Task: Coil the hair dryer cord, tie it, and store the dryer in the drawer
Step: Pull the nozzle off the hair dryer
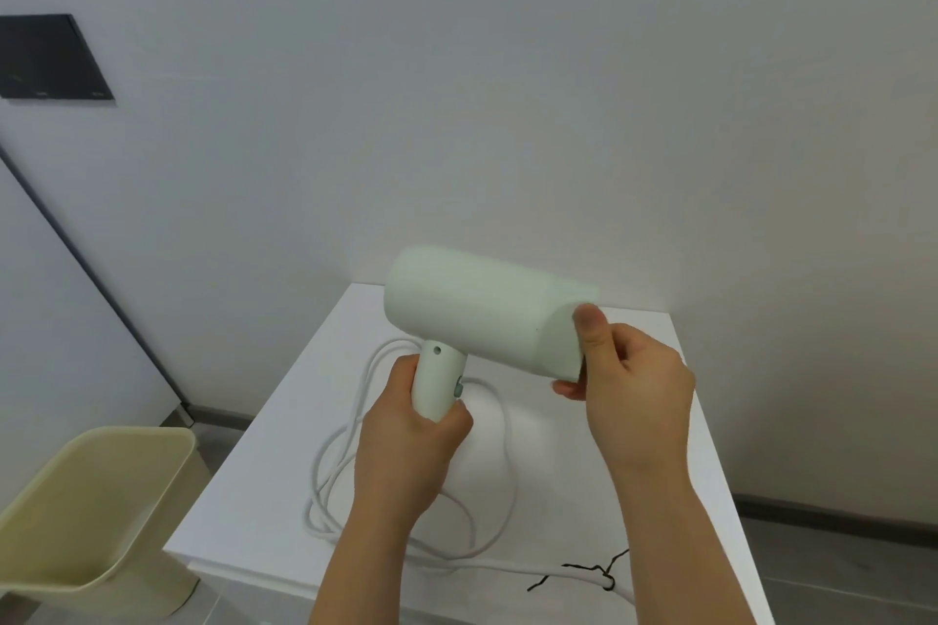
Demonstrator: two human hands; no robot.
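Observation:
A pale green hair dryer [477, 310] is held up above a white cabinet top [548, 447]. My left hand [406, 442] is wrapped around its handle. My right hand [629, 396] pinches the nozzle end of the barrel between thumb and fingers. The white cord [330, 462] lies in loose loops on the cabinet top beneath the dryer, running toward the front edge. A thin black tie [594, 571] lies crumpled on the cord near the front right edge. No drawer is visible.
A cream plastic bin [96, 513] stands on the floor to the left of the cabinet. A white wall is close behind, with a dark panel [51, 58] mounted at upper left. Grey floor shows at the right.

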